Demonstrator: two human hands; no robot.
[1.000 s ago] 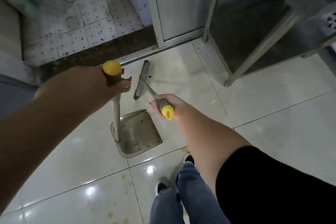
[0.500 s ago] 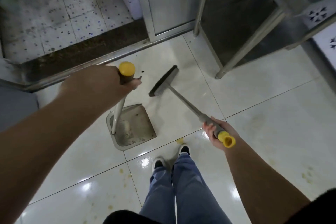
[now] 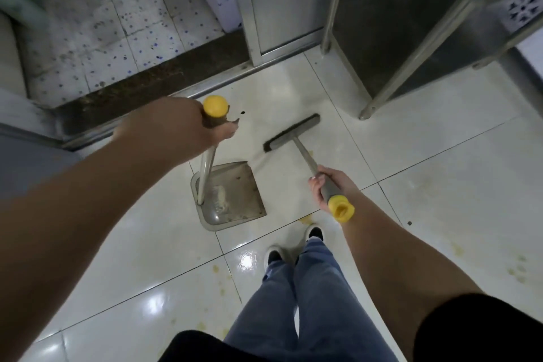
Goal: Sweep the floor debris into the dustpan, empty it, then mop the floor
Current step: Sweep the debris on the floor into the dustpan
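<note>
Dustpan (image 3: pixel 235 194) holds pale debris.

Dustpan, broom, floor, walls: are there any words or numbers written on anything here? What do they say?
None can be read.
dustpan: no label visible.
broom: no writing visible.
yellow handle caps: plain.
patterned tile: a flower-like design, not letters.
</note>
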